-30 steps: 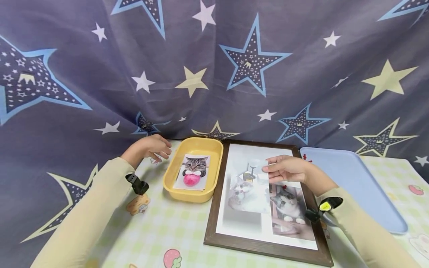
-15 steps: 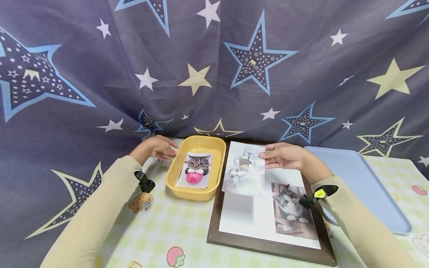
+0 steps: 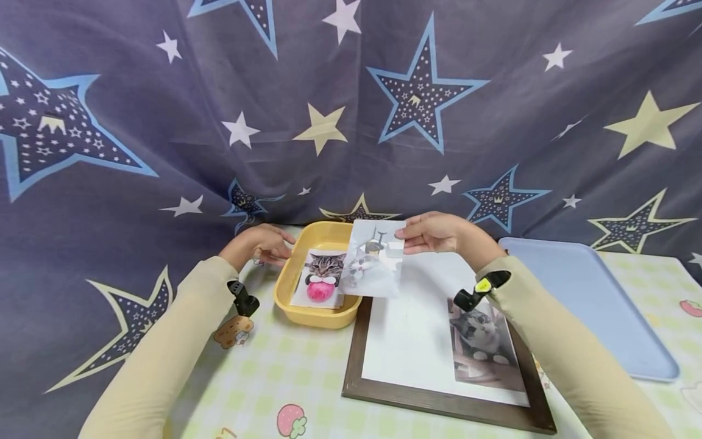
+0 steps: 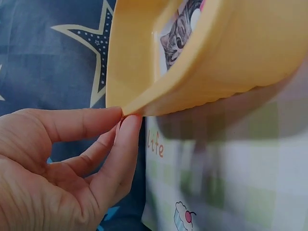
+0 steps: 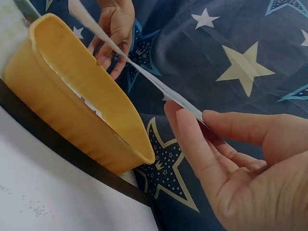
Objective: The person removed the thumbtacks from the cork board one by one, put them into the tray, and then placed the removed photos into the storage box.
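Observation:
My right hand [image 3: 433,233] pinches a pale cat photo [image 3: 373,262] by its upper right edge. In the right wrist view the photo [image 5: 139,70] appears nearly edge-on, between thumb and fingertips. It overlaps the right rim of a yellow plastic tub [image 3: 285,292] in the head view. My left hand [image 3: 269,245] pinches the tub's left rim; the left wrist view shows thumb and finger on the yellow edge [image 4: 159,94]. Inside the tub lies a photo of a tabby cat with a pink ball [image 3: 320,289], partly covered by the held photo.
A brown-framed white board [image 3: 406,353] lies right of the tub, with a grey-and-white cat photo [image 3: 485,350] on its right side. Beyond it rests a light blue tray [image 3: 592,305]. A star-patterned curtain [image 3: 219,164] hangs behind the checked tablecloth [image 3: 247,378].
The right hand has lifted the pale cat photo off the board and carried it left to the tub. The left hand has moved right and taken hold of the tub's rim.

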Demonstrator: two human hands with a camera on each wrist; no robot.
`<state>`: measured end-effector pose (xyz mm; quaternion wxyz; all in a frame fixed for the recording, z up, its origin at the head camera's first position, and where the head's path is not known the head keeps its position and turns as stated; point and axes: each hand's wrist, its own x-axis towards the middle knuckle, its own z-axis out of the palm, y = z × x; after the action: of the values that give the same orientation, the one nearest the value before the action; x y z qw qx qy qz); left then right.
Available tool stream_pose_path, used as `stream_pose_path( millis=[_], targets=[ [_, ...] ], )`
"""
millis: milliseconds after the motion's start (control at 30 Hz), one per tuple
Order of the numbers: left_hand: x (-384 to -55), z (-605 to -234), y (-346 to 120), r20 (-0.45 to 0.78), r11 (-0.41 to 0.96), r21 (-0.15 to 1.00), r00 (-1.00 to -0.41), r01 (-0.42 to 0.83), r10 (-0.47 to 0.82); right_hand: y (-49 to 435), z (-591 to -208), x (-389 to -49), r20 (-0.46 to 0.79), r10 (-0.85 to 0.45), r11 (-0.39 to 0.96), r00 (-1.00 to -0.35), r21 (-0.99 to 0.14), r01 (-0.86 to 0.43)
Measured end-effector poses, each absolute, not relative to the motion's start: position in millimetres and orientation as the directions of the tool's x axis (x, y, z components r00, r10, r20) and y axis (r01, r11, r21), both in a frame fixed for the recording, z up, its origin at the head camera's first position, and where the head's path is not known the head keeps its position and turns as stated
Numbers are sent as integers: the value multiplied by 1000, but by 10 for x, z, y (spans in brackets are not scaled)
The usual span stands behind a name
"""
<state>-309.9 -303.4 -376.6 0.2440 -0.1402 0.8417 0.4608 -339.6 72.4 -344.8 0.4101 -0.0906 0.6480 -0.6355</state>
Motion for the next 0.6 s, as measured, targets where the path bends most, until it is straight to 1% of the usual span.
stream_pose_path(
  millis=[133, 367, 600],
  targets=[
    [-3109, -3762, -3029, -551, 529, 708, -834, -467, 1, 578, -3453, -3479, -450, -600, 205, -662, -886, 417],
    [-3137, -3766, -3007, -562, 541, 688, -827, -483, -24, 388, -3434, -3570, -482, -560, 239, -674, -873, 426],
    [-3134, -3764, -2986, -572, 541, 676, -819, -500, -42, 187, -3457, -3641, -505, -514, 323, -694, -863, 389]
  ],
)
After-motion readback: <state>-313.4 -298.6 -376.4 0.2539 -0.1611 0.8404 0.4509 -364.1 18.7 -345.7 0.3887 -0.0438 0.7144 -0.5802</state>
